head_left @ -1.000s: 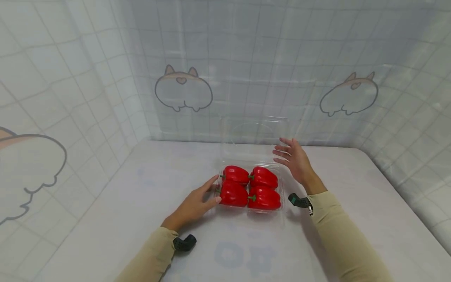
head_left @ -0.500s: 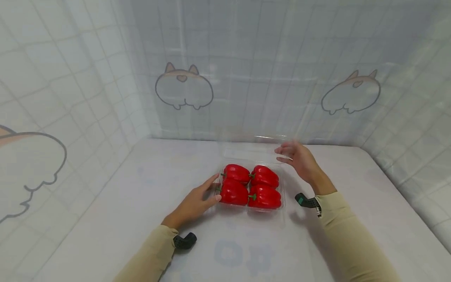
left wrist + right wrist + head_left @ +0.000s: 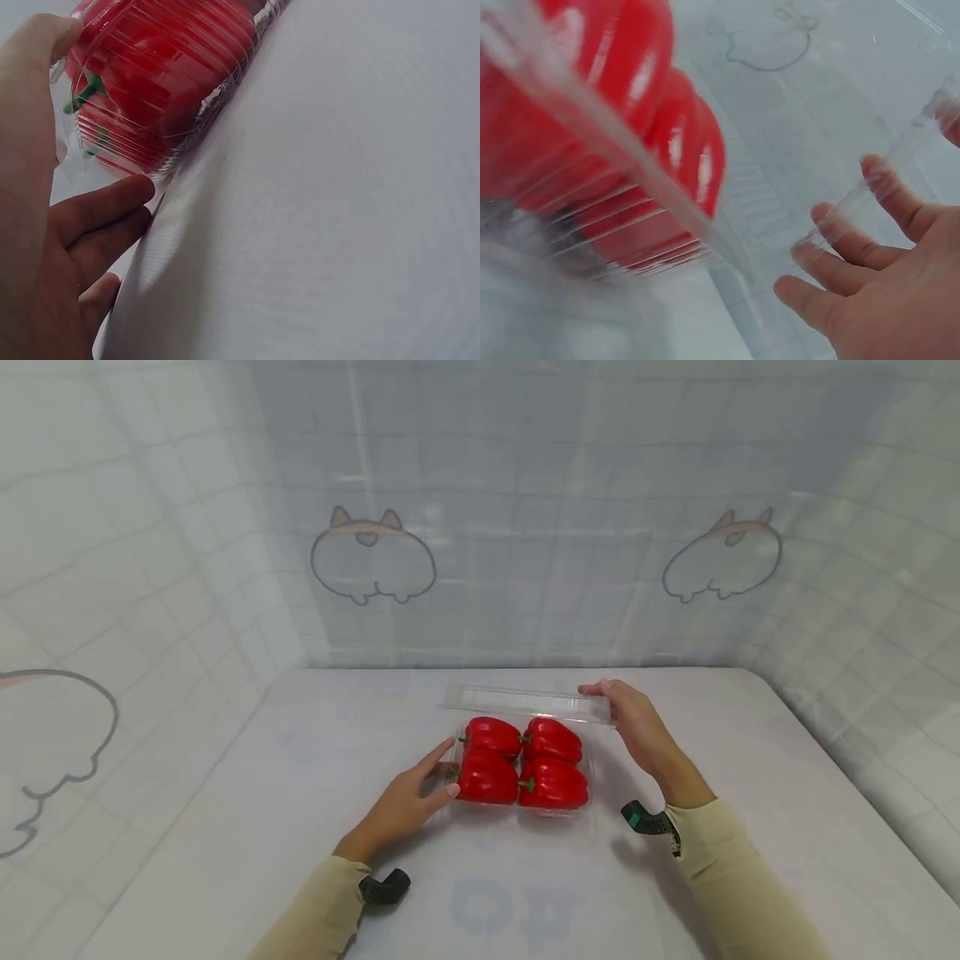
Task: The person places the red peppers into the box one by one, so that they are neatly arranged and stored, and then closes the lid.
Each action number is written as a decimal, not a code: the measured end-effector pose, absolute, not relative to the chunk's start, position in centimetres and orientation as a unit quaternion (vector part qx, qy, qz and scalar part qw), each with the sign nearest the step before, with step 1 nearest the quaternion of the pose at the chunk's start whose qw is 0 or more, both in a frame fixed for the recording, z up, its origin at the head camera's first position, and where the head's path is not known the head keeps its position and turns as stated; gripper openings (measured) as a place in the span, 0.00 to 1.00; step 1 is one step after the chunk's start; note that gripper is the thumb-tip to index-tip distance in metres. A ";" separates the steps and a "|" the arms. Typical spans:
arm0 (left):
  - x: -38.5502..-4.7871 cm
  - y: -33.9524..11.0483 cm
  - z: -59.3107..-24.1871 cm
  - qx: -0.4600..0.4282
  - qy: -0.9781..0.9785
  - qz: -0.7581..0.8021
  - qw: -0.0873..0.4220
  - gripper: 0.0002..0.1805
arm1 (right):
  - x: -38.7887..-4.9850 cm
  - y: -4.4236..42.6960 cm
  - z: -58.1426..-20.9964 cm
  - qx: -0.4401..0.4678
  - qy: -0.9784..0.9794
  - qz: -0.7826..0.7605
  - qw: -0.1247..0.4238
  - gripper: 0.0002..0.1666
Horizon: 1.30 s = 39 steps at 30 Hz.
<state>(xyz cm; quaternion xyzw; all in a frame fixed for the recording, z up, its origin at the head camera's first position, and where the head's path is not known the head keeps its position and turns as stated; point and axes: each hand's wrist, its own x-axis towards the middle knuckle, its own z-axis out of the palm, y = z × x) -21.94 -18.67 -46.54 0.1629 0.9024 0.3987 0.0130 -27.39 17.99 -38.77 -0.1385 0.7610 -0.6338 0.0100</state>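
Observation:
Several red bell peppers (image 3: 487, 777) with green stems sit in a clear plastic clamshell box (image 3: 592, 768) on the table. My left hand (image 3: 401, 802) rests against the box's left side, thumb at the near corner and fingers spread towards the far one. In the left wrist view, the thumb lies on the clear wall and the other fingers extend near its base. The hinged lid (image 3: 525, 702) leans up behind the peppers, tilted. My right hand (image 3: 637, 722) touches the lid's right edge with extended fingers (image 3: 840, 232), seen partly through the plastic.
The white table (image 3: 360, 710) runs back to a sheet-covered wall (image 3: 510, 585) with a grid and animal drawings. Similar sheets hang at the left and right. Dark wrist devices (image 3: 386, 887) sit below both hands.
The lid has swung from nearly upright down towards the peppers, with my right hand coming lower and nearer to it. My left hand has stayed at the box's left side.

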 end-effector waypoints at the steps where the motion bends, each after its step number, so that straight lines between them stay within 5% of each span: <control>1: -21.9 -18.8 -46.5 0.161 0.903 0.398 0.015 0.42 | -27.2 17.9 -38.8 -0.140 0.766 -0.628 0.007 0.37; 13: -21.2 -19.2 -47.1 0.142 0.901 0.410 0.027 0.44 | -25.1 17.6 -41.3 -0.165 0.773 -0.612 -0.033 0.20; 24: -21.7 -19.1 -46.7 0.153 0.900 0.408 0.021 0.45 | -24.9 17.6 -41.2 -0.179 0.790 -0.584 -0.057 0.16; 39: -21.9 -19.2 -46.7 0.197 0.888 0.410 -0.072 0.37 | -24.3 17.7 -42.1 -0.202 0.801 -0.560 -0.068 0.17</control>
